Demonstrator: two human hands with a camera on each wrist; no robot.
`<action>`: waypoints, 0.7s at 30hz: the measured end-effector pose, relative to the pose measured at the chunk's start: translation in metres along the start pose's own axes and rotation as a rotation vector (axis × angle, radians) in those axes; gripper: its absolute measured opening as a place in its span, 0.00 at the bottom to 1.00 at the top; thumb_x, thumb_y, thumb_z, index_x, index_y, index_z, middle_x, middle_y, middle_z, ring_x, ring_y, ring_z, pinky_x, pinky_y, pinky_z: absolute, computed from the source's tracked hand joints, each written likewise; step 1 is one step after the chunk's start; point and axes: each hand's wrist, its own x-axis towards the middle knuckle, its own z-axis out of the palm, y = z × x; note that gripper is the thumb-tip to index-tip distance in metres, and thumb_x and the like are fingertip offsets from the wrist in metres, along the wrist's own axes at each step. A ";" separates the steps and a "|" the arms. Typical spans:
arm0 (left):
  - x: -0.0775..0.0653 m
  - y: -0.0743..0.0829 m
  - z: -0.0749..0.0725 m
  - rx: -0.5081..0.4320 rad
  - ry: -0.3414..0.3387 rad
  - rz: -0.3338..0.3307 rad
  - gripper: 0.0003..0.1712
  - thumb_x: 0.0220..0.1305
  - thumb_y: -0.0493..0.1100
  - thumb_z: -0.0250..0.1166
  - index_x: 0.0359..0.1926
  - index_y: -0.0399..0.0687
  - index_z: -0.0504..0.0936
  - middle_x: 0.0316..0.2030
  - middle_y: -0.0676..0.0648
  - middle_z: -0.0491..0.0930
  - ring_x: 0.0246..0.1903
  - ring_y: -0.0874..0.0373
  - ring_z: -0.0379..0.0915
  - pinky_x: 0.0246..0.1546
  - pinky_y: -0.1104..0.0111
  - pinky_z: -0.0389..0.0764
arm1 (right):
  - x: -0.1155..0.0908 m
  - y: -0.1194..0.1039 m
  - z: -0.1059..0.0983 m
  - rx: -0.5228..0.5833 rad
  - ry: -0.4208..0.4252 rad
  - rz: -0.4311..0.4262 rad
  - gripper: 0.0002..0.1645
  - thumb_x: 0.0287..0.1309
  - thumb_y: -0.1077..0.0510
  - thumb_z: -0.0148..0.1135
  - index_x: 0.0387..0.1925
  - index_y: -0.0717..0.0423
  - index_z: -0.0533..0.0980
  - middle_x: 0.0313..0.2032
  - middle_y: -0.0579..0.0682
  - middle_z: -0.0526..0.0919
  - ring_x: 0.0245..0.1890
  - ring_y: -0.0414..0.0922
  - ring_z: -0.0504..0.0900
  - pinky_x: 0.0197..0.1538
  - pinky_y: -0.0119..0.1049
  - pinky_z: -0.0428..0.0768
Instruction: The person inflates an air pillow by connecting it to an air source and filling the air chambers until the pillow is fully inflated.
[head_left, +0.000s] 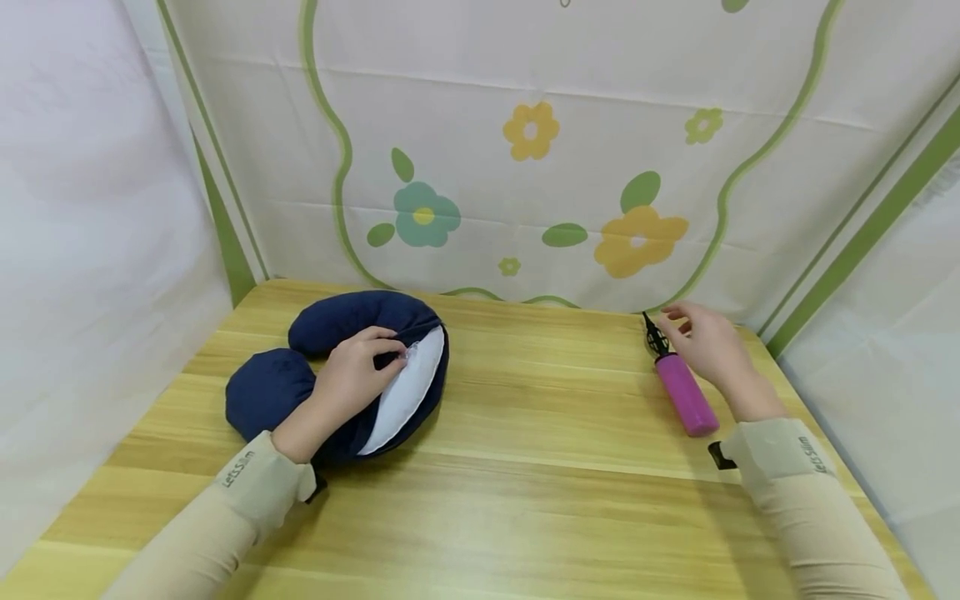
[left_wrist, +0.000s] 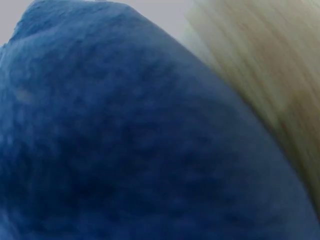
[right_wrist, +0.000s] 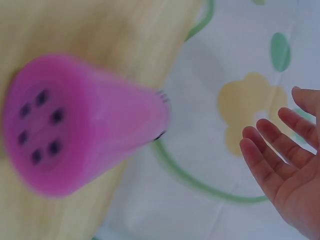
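A navy neck pillow (head_left: 360,312) lies on the left part of the table, its cover unzipped along one side. White inner material (head_left: 408,392) shows through the opening. My left hand (head_left: 356,375) reaches over the pillow and pinches a small clear plastic valve (head_left: 409,352) at the white part. Dark blue fabric (left_wrist: 130,130) fills most of the left wrist view, hiding the fingers there. On the right lies a pink hand pump (head_left: 686,396) with a black nozzle (head_left: 655,335). Beside that nozzle is my right hand (head_left: 708,342); its fingers (right_wrist: 272,140) are loosely bent and hold nothing.
The wooden table (head_left: 510,500) reaches back to a white curtain (head_left: 465,133) printed with flowers. More white cloth hangs at the left (head_left: 105,208) and right (head_left: 892,333) sides of the table.
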 end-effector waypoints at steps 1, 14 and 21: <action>0.000 0.000 0.000 0.000 -0.003 -0.001 0.11 0.64 0.39 0.73 0.47 0.41 0.90 0.56 0.38 0.81 0.56 0.38 0.78 0.54 0.47 0.78 | 0.001 -0.005 0.000 0.005 0.012 -0.010 0.29 0.79 0.45 0.50 0.65 0.64 0.72 0.56 0.67 0.79 0.50 0.63 0.80 0.45 0.60 0.79; 0.004 0.008 0.002 0.016 -0.002 0.025 0.12 0.64 0.39 0.74 0.47 0.41 0.90 0.56 0.38 0.81 0.56 0.39 0.78 0.55 0.48 0.79 | 0.009 -0.076 0.012 0.273 0.147 -0.169 0.22 0.77 0.48 0.55 0.58 0.61 0.79 0.53 0.60 0.83 0.50 0.58 0.83 0.52 0.55 0.79; 0.006 0.016 0.006 0.011 -0.004 0.033 0.11 0.64 0.40 0.74 0.46 0.42 0.91 0.55 0.40 0.82 0.55 0.40 0.79 0.54 0.49 0.79 | 0.014 -0.113 0.029 0.384 0.100 -0.238 0.20 0.76 0.51 0.58 0.56 0.61 0.81 0.48 0.58 0.86 0.47 0.52 0.84 0.49 0.43 0.80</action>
